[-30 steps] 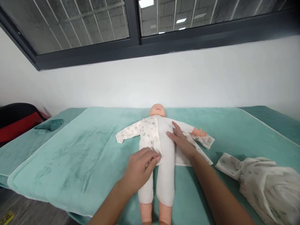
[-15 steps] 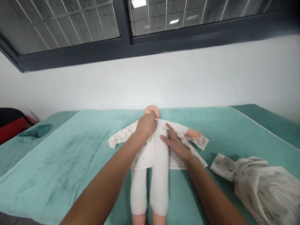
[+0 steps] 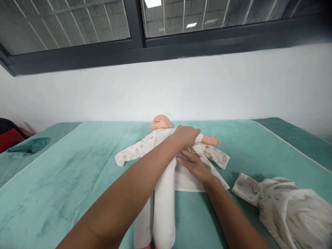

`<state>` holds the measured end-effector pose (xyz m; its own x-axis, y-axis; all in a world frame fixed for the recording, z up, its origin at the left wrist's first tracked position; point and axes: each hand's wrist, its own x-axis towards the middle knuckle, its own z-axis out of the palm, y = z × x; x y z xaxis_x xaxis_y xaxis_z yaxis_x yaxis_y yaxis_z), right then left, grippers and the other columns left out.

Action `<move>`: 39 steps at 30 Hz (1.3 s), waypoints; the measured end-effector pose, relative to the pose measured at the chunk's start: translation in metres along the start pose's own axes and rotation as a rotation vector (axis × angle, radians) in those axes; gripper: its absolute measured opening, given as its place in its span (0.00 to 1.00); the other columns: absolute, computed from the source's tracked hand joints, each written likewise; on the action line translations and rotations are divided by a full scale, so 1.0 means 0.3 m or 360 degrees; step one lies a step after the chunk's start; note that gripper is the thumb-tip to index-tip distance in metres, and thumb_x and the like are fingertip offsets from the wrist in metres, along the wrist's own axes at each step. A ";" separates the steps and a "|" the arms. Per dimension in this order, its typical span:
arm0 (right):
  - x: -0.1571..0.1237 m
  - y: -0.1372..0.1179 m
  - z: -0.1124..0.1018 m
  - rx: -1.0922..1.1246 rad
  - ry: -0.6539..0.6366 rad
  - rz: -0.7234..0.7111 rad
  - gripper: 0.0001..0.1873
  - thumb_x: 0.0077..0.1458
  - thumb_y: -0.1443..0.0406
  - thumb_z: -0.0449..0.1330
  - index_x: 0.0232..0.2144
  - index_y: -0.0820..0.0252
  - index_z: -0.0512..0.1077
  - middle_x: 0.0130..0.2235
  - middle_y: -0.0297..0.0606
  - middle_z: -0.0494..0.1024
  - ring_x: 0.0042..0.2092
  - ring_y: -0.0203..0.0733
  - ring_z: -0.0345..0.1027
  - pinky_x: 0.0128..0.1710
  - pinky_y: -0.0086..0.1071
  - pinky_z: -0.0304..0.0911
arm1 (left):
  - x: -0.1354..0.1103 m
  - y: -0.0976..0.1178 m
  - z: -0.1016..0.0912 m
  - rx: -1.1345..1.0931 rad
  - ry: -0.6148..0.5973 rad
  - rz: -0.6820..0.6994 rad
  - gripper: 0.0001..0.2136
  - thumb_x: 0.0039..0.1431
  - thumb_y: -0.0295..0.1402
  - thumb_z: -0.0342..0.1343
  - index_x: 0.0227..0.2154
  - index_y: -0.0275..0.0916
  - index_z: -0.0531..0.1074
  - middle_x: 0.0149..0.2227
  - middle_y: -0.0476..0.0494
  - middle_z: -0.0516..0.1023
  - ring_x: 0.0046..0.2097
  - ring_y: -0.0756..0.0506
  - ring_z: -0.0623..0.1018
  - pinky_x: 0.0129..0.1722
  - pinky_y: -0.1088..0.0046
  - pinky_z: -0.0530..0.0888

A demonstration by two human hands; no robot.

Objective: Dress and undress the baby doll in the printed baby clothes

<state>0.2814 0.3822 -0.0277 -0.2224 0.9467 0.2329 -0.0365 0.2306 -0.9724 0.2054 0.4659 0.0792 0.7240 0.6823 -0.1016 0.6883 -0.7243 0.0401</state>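
A baby doll (image 3: 164,207) in a white body suit lies on its back on a teal bed pad. Its head (image 3: 161,122) points to the wall. A patterned baby shirt (image 3: 140,148) covers the doll's arm on the left; its other half spreads open under the doll on the right. My left hand (image 3: 187,135) reaches across the chest and is closed around the doll's upper arm on the right, its fingertips hidden. Just below, my right hand (image 3: 195,166) rests against the doll's side with fingers stretched and thumb apart. The doll's small hand (image 3: 214,141) sticks out beyond.
A crumpled patterned cloth garment (image 3: 290,204) lies at the right front. At the far left are a folded teal cloth (image 3: 28,145) and a red and black object (image 3: 10,135). A white wall (image 3: 166,90) with a dark window frame (image 3: 145,52) rises behind the bed.
My left hand has moved right from the doll's upper chest to its arm. The doll's body has shifted left and turned slightly, uncovering its face. My right hand stays near its side.
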 end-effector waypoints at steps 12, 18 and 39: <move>0.001 0.049 -0.142 -0.1994 0.0626 0.0259 0.11 0.55 0.63 0.57 0.40 0.52 0.77 0.46 0.45 0.76 0.49 0.57 0.64 0.45 0.47 0.61 | -0.059 -0.062 0.024 -0.0026 0.0370 -0.0030 0.09 0.55 0.25 0.52 0.39 0.41 0.68 0.41 0.42 0.78 0.38 0.42 0.77 0.36 0.67 0.66; 0.023 0.029 -0.202 -0.1563 0.0883 0.0216 0.11 0.55 0.61 0.56 0.34 0.59 0.76 0.37 0.48 0.78 0.44 0.53 0.67 0.40 0.41 0.60 | -0.108 -0.079 -0.001 0.0165 0.0243 0.0130 0.10 0.52 0.22 0.53 0.36 0.42 0.69 0.37 0.42 0.77 0.38 0.40 0.76 0.40 0.65 0.66; 0.032 -0.076 -0.152 0.0495 0.0571 -0.0016 0.19 0.47 0.60 0.70 0.43 0.53 0.73 0.35 0.31 0.77 0.33 0.36 0.69 0.32 0.28 0.63 | 0.019 0.006 0.117 0.0041 0.0232 -0.0153 0.14 0.58 0.35 0.53 0.46 0.39 0.70 0.51 0.37 0.74 0.52 0.38 0.73 0.50 0.60 0.68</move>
<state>0.3245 0.3964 -0.0024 0.1279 0.9753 0.1803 -0.3393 0.2139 -0.9161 0.2091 0.4651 0.0438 0.6551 0.7544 0.0418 0.7547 -0.6560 0.0114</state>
